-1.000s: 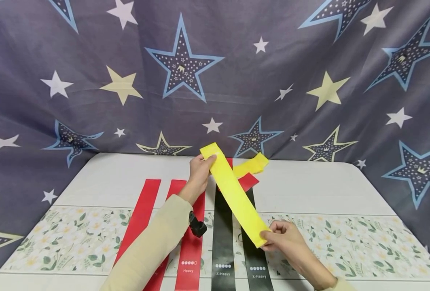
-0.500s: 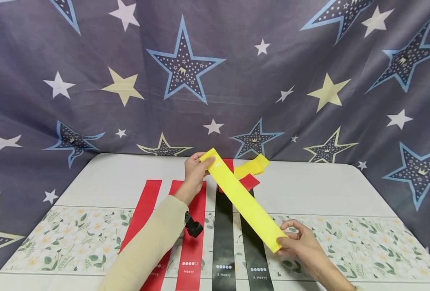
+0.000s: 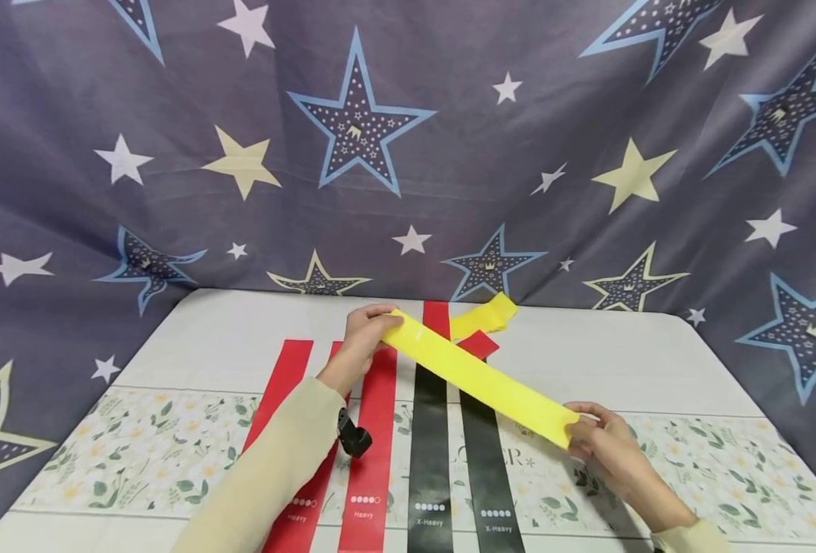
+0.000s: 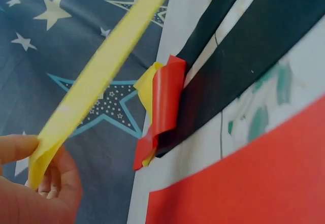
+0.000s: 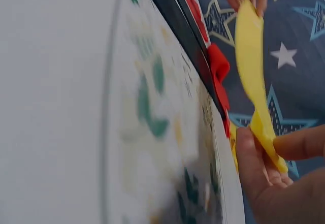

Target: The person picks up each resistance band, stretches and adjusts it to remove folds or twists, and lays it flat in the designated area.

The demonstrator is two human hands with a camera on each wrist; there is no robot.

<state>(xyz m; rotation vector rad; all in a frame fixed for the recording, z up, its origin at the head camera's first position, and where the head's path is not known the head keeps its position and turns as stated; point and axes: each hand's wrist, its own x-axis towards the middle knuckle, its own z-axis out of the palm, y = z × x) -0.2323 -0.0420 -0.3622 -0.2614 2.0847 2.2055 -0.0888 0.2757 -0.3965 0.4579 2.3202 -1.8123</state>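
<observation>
A yellow resistance band [image 3: 480, 378] is stretched out between the two hands, above the table. My left hand [image 3: 361, 338] pinches its upper left end between thumb and fingers; the left wrist view shows the band's end [image 4: 45, 158] folded in that grip. At the lower right end, my right hand [image 3: 608, 445] pinches the band with the thumb and fingers, and the right wrist view shows that end [image 5: 266, 137] slightly twisted. Small white print shows near the left end. Beneath the band lie two black bands [image 3: 430, 461], marked X-Heavy, partly covered by it.
Red bands marked Heavy [image 3: 366, 468] lie to the left, partly under the left sleeve. Behind the held band, more red pieces [image 3: 437, 316] and another yellow band [image 3: 490, 315] overlap near the table's back edge. A star-patterned curtain [image 3: 408, 153] hangs behind the table [image 3: 242, 319].
My right hand has moved right and slightly up, and my left hand slightly left and down. The yellow band now lies at a flatter slant, pulled longer between them.
</observation>
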